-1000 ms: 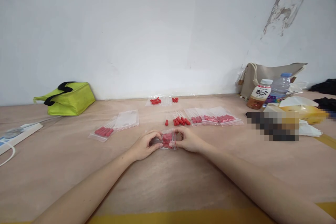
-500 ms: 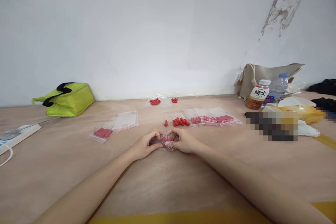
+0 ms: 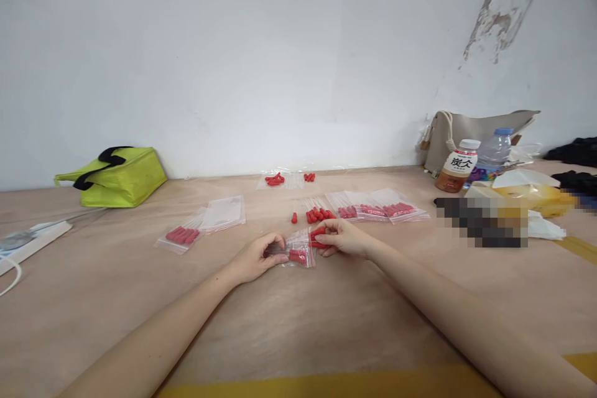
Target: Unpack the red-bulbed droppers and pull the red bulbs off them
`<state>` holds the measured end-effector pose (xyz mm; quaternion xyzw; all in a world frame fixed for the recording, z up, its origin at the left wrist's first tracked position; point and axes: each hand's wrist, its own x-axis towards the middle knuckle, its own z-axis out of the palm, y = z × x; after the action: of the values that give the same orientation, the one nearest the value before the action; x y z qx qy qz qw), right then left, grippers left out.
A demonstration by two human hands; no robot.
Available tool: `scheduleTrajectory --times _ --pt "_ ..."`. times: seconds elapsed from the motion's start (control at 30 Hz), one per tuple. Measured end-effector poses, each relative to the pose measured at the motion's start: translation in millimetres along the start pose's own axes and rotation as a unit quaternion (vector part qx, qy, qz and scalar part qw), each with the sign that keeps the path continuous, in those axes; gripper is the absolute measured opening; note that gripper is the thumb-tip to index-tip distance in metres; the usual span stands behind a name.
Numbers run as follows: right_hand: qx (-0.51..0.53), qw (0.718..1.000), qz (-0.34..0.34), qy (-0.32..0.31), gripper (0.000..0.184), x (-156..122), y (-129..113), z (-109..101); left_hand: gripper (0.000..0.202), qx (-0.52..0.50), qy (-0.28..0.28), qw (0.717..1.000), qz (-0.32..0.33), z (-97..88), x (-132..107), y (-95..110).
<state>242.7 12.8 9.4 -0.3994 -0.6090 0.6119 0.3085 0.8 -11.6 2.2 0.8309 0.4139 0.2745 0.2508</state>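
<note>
My left hand (image 3: 261, 257) pinches a small clear zip bag (image 3: 305, 239) from its left side. Several red-handled pieces (image 3: 297, 255) lie in the lower part of that bag. At the bag's right end, my right hand (image 3: 342, 237) grips more red-handled pieces (image 3: 318, 233) between thumb and fingers. Their tips are hidden behind or within the plastic. Just beyond sits a loose pile of red-handled pieces (image 3: 319, 215) with thin pale shafts, and a single red piece (image 3: 294, 217) stands apart to its left.
Filled zip bags (image 3: 373, 211) overlap at the right of the pile. To the left lie flat zip bags (image 3: 224, 212) and one bag with red pieces (image 3: 181, 235). A green bag (image 3: 124, 177), a drink bottle (image 3: 459, 166) and a power strip (image 3: 40, 239) stand farther out.
My right hand has moved right and slightly away, off the bag's middle, and now shows red pieces in its fingers. The bag looks flatter; my left hand has stayed put.
</note>
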Motion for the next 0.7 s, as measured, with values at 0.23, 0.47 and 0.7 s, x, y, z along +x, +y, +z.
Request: scheduleTrajectory --times 0.23,0.47,0.7 --pt "0.142 0.989 0.027 0.036 0.026 2 2 4 0.020 0.004 0.002 1.000 0.003 -0.8 0 2" --pt "0.000 0.999 0.029 0.019 0.024 -19 -40 -54 0.023 -0.007 -0.009 1.000 -0.004 -1.9 -1 -1" --pt "-0.026 0.966 -0.160 0.200 0.021 -19 -63 -78 0.034 -0.141 -0.086 0.985 -0.042 -26.4 12 4"
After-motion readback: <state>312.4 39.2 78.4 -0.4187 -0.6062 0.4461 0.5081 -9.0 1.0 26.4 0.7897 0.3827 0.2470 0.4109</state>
